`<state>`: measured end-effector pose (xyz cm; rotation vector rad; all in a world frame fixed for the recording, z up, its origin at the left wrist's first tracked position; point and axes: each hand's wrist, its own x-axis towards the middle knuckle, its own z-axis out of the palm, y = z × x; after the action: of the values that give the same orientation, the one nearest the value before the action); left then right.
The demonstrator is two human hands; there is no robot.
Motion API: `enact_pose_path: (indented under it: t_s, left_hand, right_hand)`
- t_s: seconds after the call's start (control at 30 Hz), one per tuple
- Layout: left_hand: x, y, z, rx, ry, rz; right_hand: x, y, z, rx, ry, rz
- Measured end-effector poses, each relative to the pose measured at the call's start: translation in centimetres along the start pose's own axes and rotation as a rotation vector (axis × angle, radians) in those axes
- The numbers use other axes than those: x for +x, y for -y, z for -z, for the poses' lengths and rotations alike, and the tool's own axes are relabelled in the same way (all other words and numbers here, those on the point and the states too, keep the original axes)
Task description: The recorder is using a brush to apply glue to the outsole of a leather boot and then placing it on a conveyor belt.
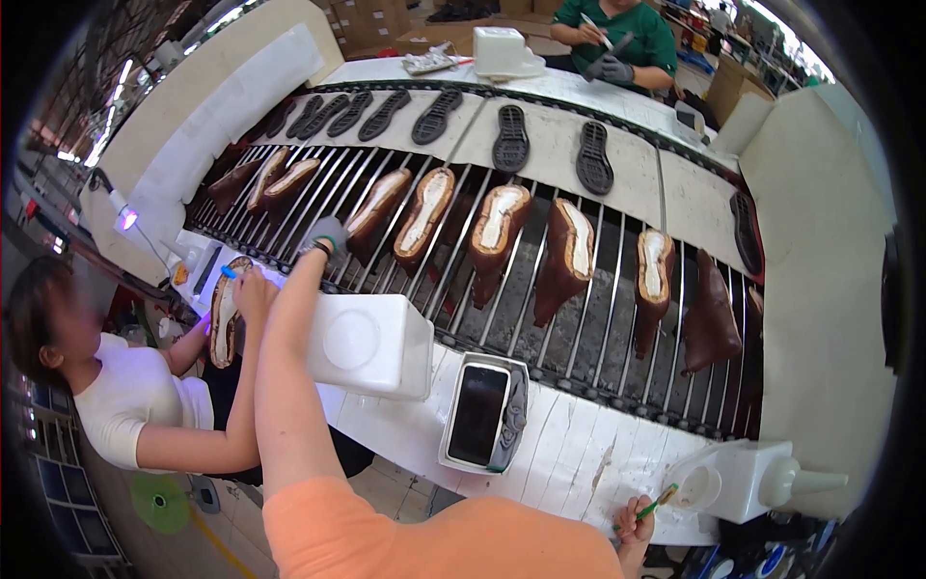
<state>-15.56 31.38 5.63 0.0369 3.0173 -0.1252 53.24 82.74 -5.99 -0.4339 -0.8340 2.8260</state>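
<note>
My left arm stretches far forward over the conveyor's near edge. My left hand (326, 234), in a grey glove, is beside a brown shoe upper (379, 205) that lies sole side up on the metal rods; its fingers are too unclear to tell whether they touch it. At the lower right, my right hand (634, 519) is closed round a green-handled brush (664, 497). The brush's bristles point toward a small white cup (700, 486) at the table's edge.
More upturned uppers (422, 220) line the rod conveyor (603, 318), with black soles (511, 138) on the pale belt behind. Near me stand a white jug (371, 345) and a metal tray (447, 439) holding a phone (479, 413). A co-worker (145, 386) at left brushes an upper; another (627, 43) works opposite.
</note>
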Motion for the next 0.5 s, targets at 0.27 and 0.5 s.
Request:
enact_pose_path:
  t_s: [0.27, 0.5]
  left_hand:
    - [-0.4, -11.7, 11.2, -0.075, -0.145, -0.29]
    - [-2.3, -33.4, 9.5, -1.573, 0.406, -0.246]
  right_hand:
    - [0.1, 0.4, -0.9, 0.021, 0.009, -0.044]
    - [0.4, 0.4, -1.5, 0.123, 0.037, -0.067]
